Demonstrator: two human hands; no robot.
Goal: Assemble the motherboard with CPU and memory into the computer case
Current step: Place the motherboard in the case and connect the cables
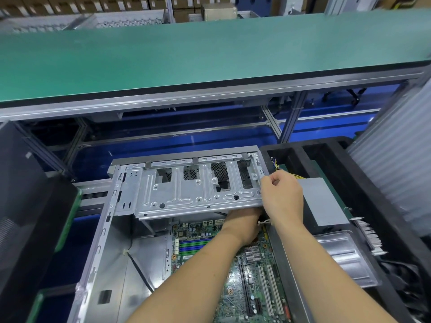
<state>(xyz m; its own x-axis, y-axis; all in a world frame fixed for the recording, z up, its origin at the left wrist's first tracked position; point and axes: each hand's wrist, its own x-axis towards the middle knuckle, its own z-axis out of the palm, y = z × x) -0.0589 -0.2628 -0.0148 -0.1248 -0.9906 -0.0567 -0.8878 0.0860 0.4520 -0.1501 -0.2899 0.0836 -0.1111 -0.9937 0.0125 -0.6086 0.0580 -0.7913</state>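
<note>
The open grey computer case (102,241) lies in front of me with the green motherboard (245,271) inside; blue and green memory slots (193,244) and a small heatsink (251,252) show on it. A metal drive cage (186,192) spans the case's far end. My right hand (282,194) grips the cage's right edge, with thin coloured wires (277,166) just beyond its fingers. My left hand (242,223) reaches under the cage at the board's far edge; its fingers are hidden.
A black tray (396,229) to the right holds a grey power supply (324,203) and a shiny metal part (345,255). A green shelf (210,54) runs overhead at the back. Dark equipment (28,206) stands to the left. A white ribbed stack (401,159) rises far right.
</note>
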